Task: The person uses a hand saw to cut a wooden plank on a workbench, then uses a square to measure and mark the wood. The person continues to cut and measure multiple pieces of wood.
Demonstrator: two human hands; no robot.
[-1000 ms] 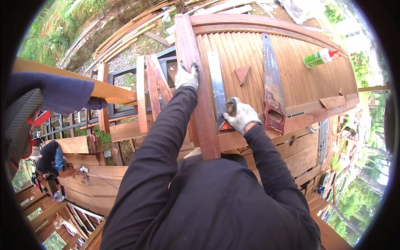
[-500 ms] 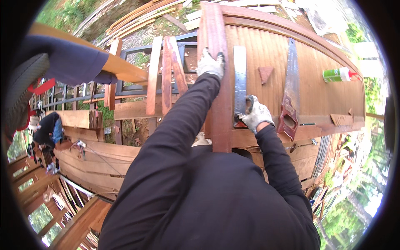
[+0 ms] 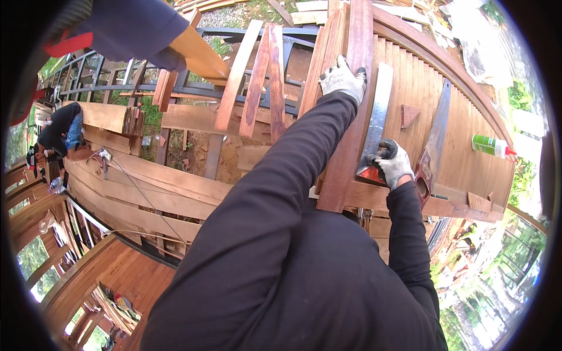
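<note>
A long reddish-brown plank lies lengthwise before me on the left edge of a panelled wooden door-like surface. My gloved left hand is closed over the plank's far half, thumb on its right side. Just right of the plank lies a carpenter's square with a silver blade and a red handle. My gloved right hand has its fingers curled on the square near its handle. Right of that hand rests a handsaw, with a small triangular wood offcut between blade and square.
A green and white bottle with a red cap lies at the right. Several boards lean across a dark metal frame at the left. A beam with dark blue cloth juts in at upper left. Another person bends over farther left.
My view has swung left, so the plank, tools and both hands appear farther right and tilted. My hands stay on the plank and the square.
</note>
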